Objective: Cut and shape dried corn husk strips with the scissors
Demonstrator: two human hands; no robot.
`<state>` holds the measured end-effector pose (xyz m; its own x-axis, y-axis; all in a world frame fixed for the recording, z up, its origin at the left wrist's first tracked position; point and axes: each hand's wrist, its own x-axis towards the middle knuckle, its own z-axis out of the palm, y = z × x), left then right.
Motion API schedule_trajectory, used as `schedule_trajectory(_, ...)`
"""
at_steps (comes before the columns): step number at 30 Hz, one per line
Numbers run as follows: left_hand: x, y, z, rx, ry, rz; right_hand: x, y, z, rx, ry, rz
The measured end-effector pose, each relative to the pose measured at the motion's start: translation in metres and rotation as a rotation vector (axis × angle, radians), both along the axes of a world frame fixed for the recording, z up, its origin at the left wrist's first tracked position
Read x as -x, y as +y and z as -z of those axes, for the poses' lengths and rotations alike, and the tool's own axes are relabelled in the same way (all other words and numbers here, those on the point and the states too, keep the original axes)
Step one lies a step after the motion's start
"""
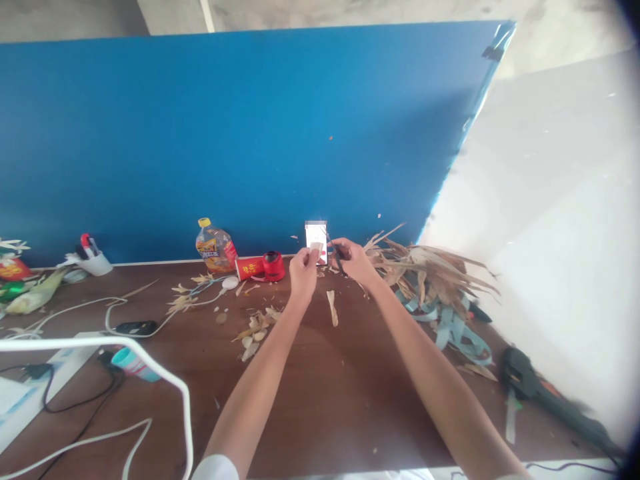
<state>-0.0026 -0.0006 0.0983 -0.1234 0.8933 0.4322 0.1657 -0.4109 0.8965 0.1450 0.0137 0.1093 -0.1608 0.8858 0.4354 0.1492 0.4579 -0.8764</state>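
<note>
A blue board [250,133] stands upright along the far edge and fills the view from nine o'clock to one o'clock. A pale white panel [550,233] leans in beside it at three o'clock. Below them the brown table [325,400] runs from the middle down to six o'clock. A pile of dried leaves [430,267] lies on it at three o'clock from the hands, just beside the right wrist, with pale blue strips [450,330] tangled under its near side. A dark glue gun [530,383] lies at four o'clock, well apart from the hands. A white cable [150,313] loops across the table at eight o'clock. Against the board at ten o'clock an orange-labelled bottle [215,245] stands upright, and a red cup [249,268] lies on its side just beside it. Both arms reach out to the table's far middle. The left hand [303,270] is closed, with thumb and fingers pinching a small pale scrap [316,247] held up at twelve o'clock of its knuckles. The right hand [355,260] is curled around a slim dark tool [336,257] that points toward the scrap; whether it is a pair of scissors is too small to tell. A white card [316,237] stands behind the scrap. Loose husk bits [255,330] lie at seven o'clock of the left hand.
</note>
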Motion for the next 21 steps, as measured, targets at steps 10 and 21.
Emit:
schedule_trajectory(10, 0.002, 0.003, 0.001, -0.044, 0.000, -0.127, 0.012, -0.005, 0.005, -0.062, -0.265, -0.089)
schedule_trajectory(21, 0.004, 0.002, -0.001, -0.036, -0.005, -0.179, 0.018, -0.010, 0.006, -0.112, -0.312, 0.028)
